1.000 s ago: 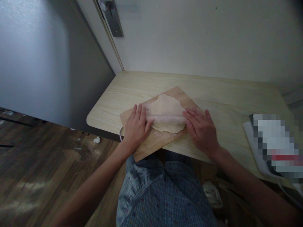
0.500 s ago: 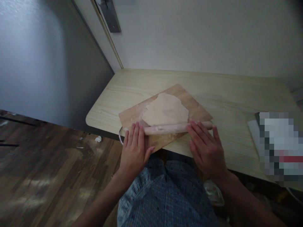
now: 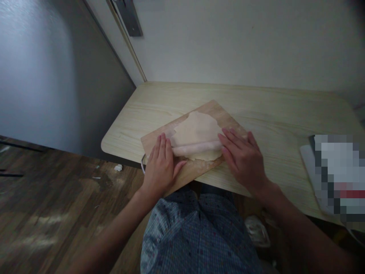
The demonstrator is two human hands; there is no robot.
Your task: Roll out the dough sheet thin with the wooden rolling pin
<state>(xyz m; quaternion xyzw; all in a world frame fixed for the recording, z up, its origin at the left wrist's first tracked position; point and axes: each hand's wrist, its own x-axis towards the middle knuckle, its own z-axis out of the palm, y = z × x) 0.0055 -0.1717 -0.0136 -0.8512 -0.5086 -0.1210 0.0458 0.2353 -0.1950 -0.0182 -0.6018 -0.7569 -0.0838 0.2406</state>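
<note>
A flat sheet of pale dough (image 3: 198, 128) lies on a wooden cutting board (image 3: 225, 116) on a light wooden table (image 3: 273, 114). A thin rolling pin (image 3: 196, 147) rests across the near part of the dough. My left hand (image 3: 161, 165) lies flat on the pin's left end, fingers stretched out. My right hand (image 3: 242, 160) presses flat on the pin's right end, fingers extended too. The pin's ends are hidden under my palms.
A blurred-out object (image 3: 339, 171) sits on something flat at the table's right edge. A metal ring (image 3: 142, 166) shows under the board's near left corner. A white wall backs the table; a dark panel stands left. Wooden floor with scraps lies below left.
The rolling pin went toward me to the dough's near edge, then away again onto the dough. Both hands moved with it, flat on its ends.
</note>
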